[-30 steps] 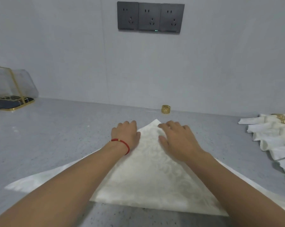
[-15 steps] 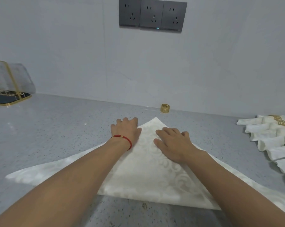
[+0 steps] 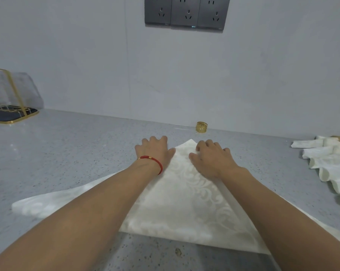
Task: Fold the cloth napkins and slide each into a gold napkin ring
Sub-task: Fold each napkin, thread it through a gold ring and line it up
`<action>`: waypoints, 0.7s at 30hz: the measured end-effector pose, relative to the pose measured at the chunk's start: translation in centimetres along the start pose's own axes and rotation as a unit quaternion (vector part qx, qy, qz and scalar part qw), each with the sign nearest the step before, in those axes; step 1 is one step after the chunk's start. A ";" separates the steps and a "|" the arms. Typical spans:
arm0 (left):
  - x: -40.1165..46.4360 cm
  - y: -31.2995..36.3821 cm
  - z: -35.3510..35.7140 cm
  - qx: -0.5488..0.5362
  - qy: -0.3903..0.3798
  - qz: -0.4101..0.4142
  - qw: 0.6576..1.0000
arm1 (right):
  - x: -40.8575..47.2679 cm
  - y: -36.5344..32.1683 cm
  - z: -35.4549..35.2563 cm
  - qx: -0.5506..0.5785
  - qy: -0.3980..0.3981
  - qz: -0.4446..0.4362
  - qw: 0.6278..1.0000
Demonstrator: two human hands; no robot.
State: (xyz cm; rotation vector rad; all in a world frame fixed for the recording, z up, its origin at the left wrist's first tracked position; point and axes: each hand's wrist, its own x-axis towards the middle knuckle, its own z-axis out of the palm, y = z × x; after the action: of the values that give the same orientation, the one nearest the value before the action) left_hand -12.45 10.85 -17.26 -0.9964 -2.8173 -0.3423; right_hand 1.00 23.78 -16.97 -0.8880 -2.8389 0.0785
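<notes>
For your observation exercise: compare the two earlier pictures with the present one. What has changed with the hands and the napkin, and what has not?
The right hand slid back toward the person, then forward again to the napkin tip. The left hand shifted slightly outward, its fingers now past the cloth's left edge. Nothing was gripped or released; both hands press flat. The napkin remains a folded triangle, and the gold ring and finished napkins are unmoved.

A pale grey wall (image 3: 263, 79) rises behind a speckled grey countertop (image 3: 71, 153). High on the wall, above and beyond the hands, sits a row of three dark grey sockets (image 3: 186, 13) with a small lit indicator. Far out to the left of the hands, against the wall, stands a gold-framed clear cover on a dark tray (image 3: 10, 106). The light is soft and even.
</notes>
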 end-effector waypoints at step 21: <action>-0.6 2.2 0.4 -0.083 -0.063 0.162 0.981 | 3.8 -0.6 0.8 0.174 0.117 0.042 0.977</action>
State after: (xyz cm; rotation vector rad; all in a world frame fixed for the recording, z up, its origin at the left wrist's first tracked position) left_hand -10.56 12.24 -17.36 -1.5354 -2.7011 -0.4938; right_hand -2.57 25.45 -17.17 -0.8725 -2.4656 0.4364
